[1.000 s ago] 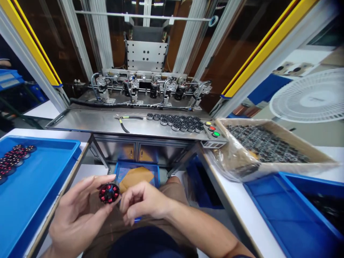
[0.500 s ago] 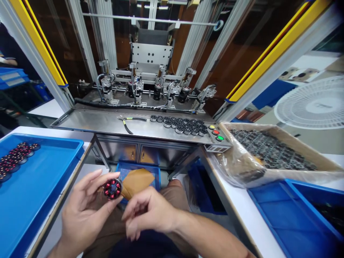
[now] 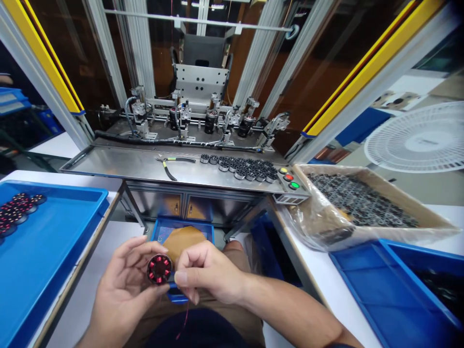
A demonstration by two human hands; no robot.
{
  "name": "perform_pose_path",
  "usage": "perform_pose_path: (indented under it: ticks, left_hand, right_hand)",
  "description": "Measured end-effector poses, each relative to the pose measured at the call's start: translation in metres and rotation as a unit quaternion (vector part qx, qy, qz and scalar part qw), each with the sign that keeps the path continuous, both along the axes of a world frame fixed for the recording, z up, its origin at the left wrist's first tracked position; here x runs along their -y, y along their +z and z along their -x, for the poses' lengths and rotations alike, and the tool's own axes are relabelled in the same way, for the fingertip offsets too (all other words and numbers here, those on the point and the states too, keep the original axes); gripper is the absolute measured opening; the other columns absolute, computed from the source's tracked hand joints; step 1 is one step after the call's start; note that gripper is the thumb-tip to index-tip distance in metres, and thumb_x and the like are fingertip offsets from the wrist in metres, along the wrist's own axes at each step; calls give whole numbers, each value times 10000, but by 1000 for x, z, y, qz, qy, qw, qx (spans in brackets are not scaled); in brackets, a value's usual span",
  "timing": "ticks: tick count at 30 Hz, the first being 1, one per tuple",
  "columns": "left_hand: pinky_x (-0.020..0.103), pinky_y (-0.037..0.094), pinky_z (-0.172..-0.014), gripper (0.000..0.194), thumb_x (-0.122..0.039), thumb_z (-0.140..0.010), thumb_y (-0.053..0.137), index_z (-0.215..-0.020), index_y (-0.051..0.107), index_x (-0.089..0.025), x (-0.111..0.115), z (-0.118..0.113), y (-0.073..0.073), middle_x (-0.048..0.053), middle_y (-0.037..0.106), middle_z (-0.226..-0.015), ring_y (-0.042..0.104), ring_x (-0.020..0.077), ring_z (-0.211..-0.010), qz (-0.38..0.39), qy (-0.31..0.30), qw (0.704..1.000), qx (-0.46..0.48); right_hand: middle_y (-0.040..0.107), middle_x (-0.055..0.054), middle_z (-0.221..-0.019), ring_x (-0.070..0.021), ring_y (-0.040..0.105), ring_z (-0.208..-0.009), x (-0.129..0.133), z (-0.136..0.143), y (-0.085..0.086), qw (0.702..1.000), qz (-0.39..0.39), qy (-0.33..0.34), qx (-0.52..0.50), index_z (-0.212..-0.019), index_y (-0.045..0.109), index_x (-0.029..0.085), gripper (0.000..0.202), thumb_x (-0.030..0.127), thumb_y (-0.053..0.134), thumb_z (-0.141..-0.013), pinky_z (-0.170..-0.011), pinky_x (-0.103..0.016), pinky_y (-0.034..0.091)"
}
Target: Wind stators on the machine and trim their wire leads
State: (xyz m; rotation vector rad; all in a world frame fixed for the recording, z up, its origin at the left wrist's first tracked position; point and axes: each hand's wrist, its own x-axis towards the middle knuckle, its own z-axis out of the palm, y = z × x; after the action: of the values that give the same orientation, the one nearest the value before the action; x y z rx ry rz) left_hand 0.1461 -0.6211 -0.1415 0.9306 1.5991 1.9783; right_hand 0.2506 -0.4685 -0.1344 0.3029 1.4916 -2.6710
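My left hand point(image 3: 125, 285) is closed around the edge of a small round motor stator point(image 3: 159, 269) with red wire windings, its wound face turned toward me. Close beside its right edge is my right hand point(image 3: 201, 273), thumb and fingers pinched together. A thin red wire point(image 3: 187, 316) hangs down from under the right fingers. On the left, a blue tray point(image 3: 72, 227) carries several wound stators point(image 3: 20, 209). Unwound dark stator cores point(image 3: 246, 166) stand in a cluster on the metal ledge point(image 3: 119, 164) ahead.
Black-handled cutters point(image 3: 170, 164) lie on the ledge, left of the cores. Behind stands a machine with several winding fixtures point(image 3: 210, 118). Colored push buttons point(image 3: 288, 178), a lined carton point(image 3: 366, 203) of parts, a blue bin point(image 3: 380, 290) and a white fan point(image 3: 420, 137) are at right.
My right hand has risen to the stator's side and its fingers have pinched. The stator has moved slightly right and down in my left hand. A red wire now shows below.
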Motion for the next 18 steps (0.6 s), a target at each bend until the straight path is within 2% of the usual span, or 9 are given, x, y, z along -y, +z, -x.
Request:
perform_pose_path:
  ticks: [3,5,9,12,15,18]
  left_hand:
    - [226,622,-752,590,-153,-703,833,-1229,598,-284,2,1,-5,71,761,-1078,757,201,-890,30,0,996,82]
    - [222,623,-738,507,-182,-710,832,-1177,648,-254,2,1,-7,97,754,-1124,762,203,-857,46,-8,992,121]
    - [224,617,-768,376,-244,-747,807,-1111,721,-205,-4,-2,-4,124,760,-1103,757,184,-799,69,-30,987,140]
    - [237,613,-803,433,-258,-732,817,-1151,718,-215,-8,-8,-3,117,764,-1097,757,205,-863,70,-23,987,142]
    - [233,614,-809,441,-220,-697,837,-1124,728,-243,-7,-15,-6,80,767,-1104,757,211,-902,79,25,994,76]
    - [261,616,-847,442,-197,-708,819,-1135,721,-260,-2,-18,-12,51,770,-1101,760,206,-894,82,99,989,-72]
  right_hand:
    - [581,57,-484,-45,507,-388,0,-6,-5,1000,-20,5,-3,-632,578,139,475,536,838,-632,-398,-159,404]
    - [578,56,-491,-46,507,-395,1,-10,-8,999,-37,-9,-3,-640,573,143,481,553,824,-643,-406,-162,405]
    - [552,57,-499,-41,479,-417,7,-14,-11,995,-81,-59,-17,-641,555,149,485,553,825,-649,-426,-164,371]
    - [545,52,-517,-47,456,-433,10,-15,-15,987,-134,-86,-32,-653,556,154,461,544,798,-702,-434,-178,339]
    - [549,35,-547,-63,454,-472,10,-17,-17,969,-209,-107,-75,-650,569,155,408,498,747,-781,-474,-201,357]
    - [558,13,-617,-99,497,-562,9,-18,-14,927,-291,-189,-141,-695,590,165,312,423,726,-807,-559,-238,422]
